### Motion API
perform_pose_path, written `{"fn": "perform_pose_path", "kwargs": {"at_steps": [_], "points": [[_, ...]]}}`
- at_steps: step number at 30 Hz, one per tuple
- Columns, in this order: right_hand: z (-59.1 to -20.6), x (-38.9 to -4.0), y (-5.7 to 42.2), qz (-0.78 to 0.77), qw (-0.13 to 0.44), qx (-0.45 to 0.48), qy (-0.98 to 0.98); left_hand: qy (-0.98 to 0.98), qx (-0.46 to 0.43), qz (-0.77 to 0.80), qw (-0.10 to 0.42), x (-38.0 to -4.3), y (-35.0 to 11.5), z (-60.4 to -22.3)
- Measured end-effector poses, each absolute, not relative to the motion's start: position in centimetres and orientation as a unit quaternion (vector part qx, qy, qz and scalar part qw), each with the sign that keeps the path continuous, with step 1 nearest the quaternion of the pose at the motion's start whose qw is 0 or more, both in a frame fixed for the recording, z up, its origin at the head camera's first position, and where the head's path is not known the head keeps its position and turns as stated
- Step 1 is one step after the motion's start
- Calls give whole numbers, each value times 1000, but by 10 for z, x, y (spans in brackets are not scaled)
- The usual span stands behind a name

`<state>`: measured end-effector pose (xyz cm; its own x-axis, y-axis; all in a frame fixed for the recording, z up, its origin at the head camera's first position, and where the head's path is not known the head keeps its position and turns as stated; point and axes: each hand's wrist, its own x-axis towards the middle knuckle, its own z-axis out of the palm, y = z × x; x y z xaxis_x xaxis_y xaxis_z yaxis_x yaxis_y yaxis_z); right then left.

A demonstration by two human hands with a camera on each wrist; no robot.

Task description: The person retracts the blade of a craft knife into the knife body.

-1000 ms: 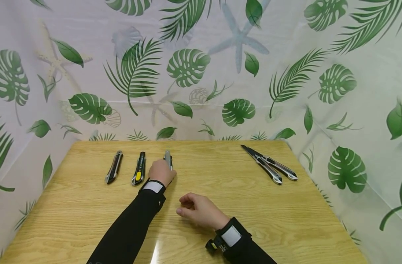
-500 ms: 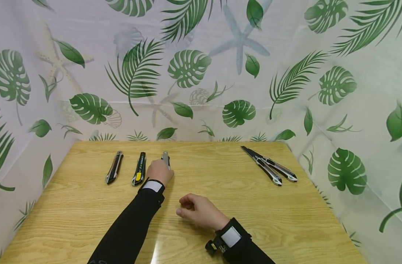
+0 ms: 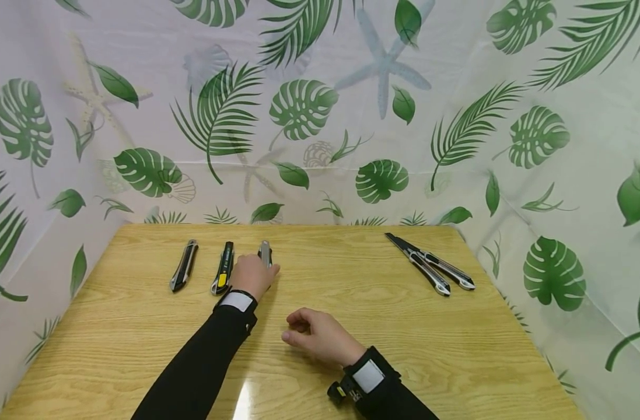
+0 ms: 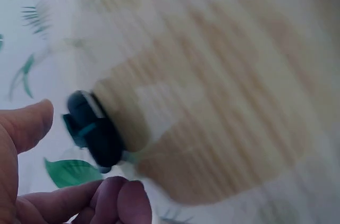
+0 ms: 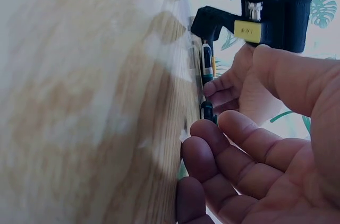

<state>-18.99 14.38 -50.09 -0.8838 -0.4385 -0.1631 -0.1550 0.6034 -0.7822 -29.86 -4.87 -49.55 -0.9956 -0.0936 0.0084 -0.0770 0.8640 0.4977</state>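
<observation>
At the back left, my left hand (image 3: 252, 276) lies over the near end of a utility knife (image 3: 265, 252) with a grey end. In the left wrist view, thumb and fingers stand apart on either side of this dark knife (image 4: 98, 131), with a gap between thumb and knife. The hand covers the rest of it in the head view. My right hand (image 3: 322, 337) rests near the middle of the table, its fingers loosely curled around nothing. From the right wrist, its relaxed fingers (image 5: 212, 165) show in front of the left hand (image 5: 236, 86).
Left of my left hand lie a black utility knife with a yellow slider (image 3: 223, 269) and a black-and-silver utility knife (image 3: 184, 267). Two silver-and-black utility knives (image 3: 430, 271) lie close together at the back right. A leaf-print cloth (image 3: 320, 192) encloses the wooden table (image 3: 404, 350).
Over the last second the grey-ended knife shifted a little left with my left hand. Since then the left wrist has drawn slightly back and left, while the right hand has kept still.
</observation>
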Motion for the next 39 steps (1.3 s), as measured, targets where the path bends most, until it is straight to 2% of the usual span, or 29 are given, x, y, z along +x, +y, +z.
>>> {"fn": "perform_pose_path", "kwargs": {"at_steps": [4,7,12,16,23,27,30,33,36,39], "points": [[-501,-190,144,-413,171,-172,878,-944,-10,-321,77,-280,-49,-493],[-500,-189,144,-415,173,-175,876,-906,-38,-409,99,-260,-50,-490],[-500,-190,144,-412,165,-179,878,-844,-35,-526,98,-225,-54,-487],[-499,-193,143,-415,166,-172,878,-823,-28,-559,91,-202,-59,-489],[-493,-199,156,-419,165,-177,875,-807,-19,-583,91,-187,-66,-494],[-477,-216,192,-386,105,-158,903,-805,-21,-587,81,-187,-64,-498],[-465,-240,235,-327,35,-127,936,-803,-24,-590,80,-187,-64,-498],[-459,-264,286,-264,-11,-77,961,-799,-29,-595,82,-187,-64,-497],[-459,-281,330,-209,-23,-13,978,-798,-29,-597,75,-186,-64,-496],[-462,-292,363,-170,-11,36,985,-799,-24,-596,73,-185,-64,-497]]}}
